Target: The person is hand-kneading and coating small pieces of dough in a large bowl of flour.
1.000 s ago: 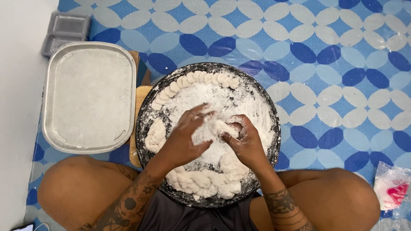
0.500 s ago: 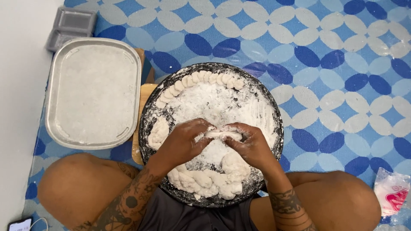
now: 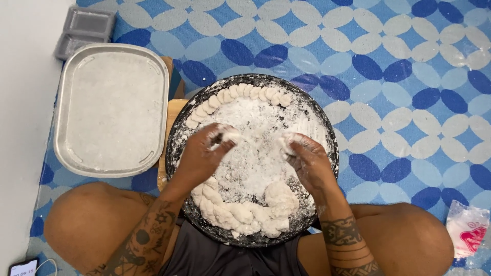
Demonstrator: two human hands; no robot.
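A round dark pan (image 3: 327, 128) dusted with flour lies on the floor between my knees. My left hand (image 3: 202, 153) pinches a small piece of white dough (image 3: 229, 135) over the pan's left half. Over the right half, my right hand (image 3: 307, 161) pinches another small dough piece (image 3: 287, 142). Both hands are floury and stand apart. A row of shaped dough pieces (image 3: 240, 96) curves along the pan's far left rim. A lumpy dough rope (image 3: 245, 209) lies at the near rim.
A rectangular metal tray (image 3: 110, 110) dusted with flour sits left of the pan, with a wooden board (image 3: 171, 110) between them. Grey plastic trays (image 3: 84, 28) lie at the far left. A plastic bag (image 3: 468, 230) is at the right, a phone (image 3: 23, 267) at bottom left.
My hands were together on one lump of dough at the pan's centre. They have pulled apart, each now with a small piece.
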